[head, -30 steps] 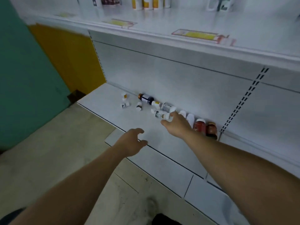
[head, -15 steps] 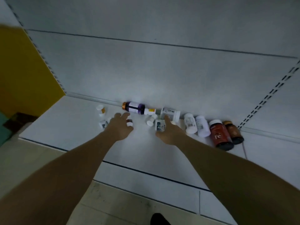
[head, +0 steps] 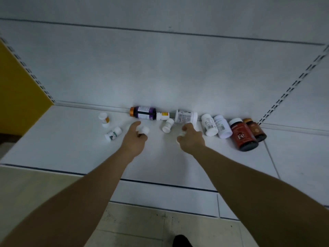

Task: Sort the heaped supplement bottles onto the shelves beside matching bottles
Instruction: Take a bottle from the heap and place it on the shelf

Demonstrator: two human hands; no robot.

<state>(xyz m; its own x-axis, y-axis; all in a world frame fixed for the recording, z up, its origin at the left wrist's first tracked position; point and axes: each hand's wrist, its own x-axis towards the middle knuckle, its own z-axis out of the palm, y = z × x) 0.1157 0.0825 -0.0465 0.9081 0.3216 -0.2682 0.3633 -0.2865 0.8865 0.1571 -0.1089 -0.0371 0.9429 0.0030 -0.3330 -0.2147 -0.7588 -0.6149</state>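
**Inspector:** Nearest first. What have the hands got?

**Onlooker:** The left hand [head: 136, 138] has its fingers curled round a small white bottle [head: 143, 130], lying on the bottom shelf [head: 62, 150]. The right hand [head: 191, 138] is curled over another small white bottle [head: 182, 134]; only a sliver of it shows, so I judge it gripped but cannot read its label.

**Inspector:** And beyond them?

**Onlooker:** The heap lies along the back panel [head: 160, 68]. Leftmost, an upright white bottle with an orange label [head: 104, 119] and a tipped green-labelled bottle [head: 113, 134]. Behind the hands, a purple bottle with an orange cap [head: 143, 113], a narrow yellow-labelled bottle [head: 163, 115], a small white bottle on its side [head: 168, 125] and a broad white jar [head: 186, 116]. To the right, two white bottles [head: 209, 124], a red bottle marked Fe [head: 243, 136] and a brown bottle [head: 255, 129].

**Inspector:** Recommendation for the step in hand?

**Onlooker:** Secure both grips before lifting, and lift straight up: the neighbours are round and lying down, so a nudge would likely roll them. Turn each label to view before choosing its shelf. No matching stock is visible here.
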